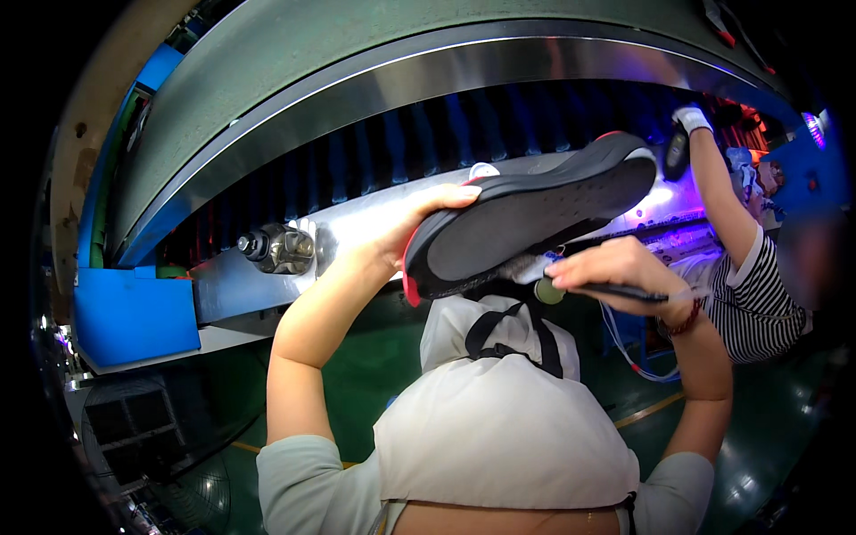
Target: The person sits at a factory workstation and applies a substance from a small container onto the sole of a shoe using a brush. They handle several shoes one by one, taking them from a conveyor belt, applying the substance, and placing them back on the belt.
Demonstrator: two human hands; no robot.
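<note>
My left hand (426,212) grips a black shoe sole (535,209) by its heel end, the thumb lying over the near rim. The sole is tilted, with its dark grey inner face towards me and red at the heel edge. My right hand (615,269) is closed around the dark handle of a brush (620,292). Its greyish bristles (522,267) are close to the sole's lower edge; whether they touch it, I cannot tell. Just below the brush head is a round, pale green thing (549,291), partly hidden.
A dark see-through bottle (281,248) lies or stands on the metal ledge (227,285). Beyond runs a green belt with a steel rim (401,78). At right another person's gloved hand (691,118) holds a dark sole. A blue box (134,312) and a fan (134,437) are at left.
</note>
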